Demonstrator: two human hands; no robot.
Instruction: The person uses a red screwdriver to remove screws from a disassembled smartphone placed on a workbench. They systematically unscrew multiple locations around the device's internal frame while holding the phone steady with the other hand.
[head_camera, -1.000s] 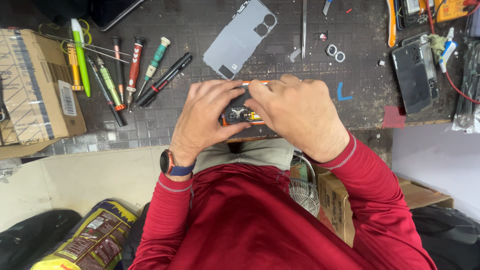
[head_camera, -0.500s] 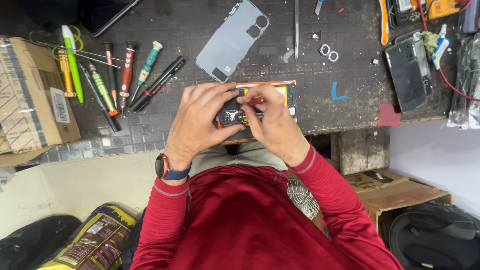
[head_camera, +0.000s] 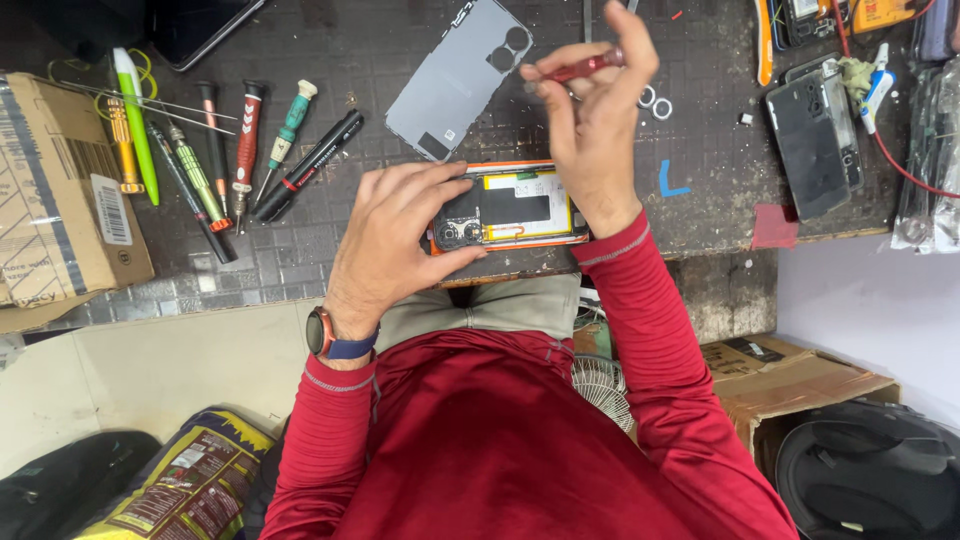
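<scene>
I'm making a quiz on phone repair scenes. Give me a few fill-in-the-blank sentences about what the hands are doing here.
1. The left hand steadies the opened ____ on the bench.
2. The right hand holds a screwdriver with a ____ handle.
3. The grey back cover lies ____ from the opened phone.
4. A watch sits on the ____ wrist.

Missing words: phone; red; apart; left

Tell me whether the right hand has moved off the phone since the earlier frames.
Yes. The right hand has lifted away from the open phone toward the grey back cover, holding a red screwdriver. The left hand holds the phone.
</scene>
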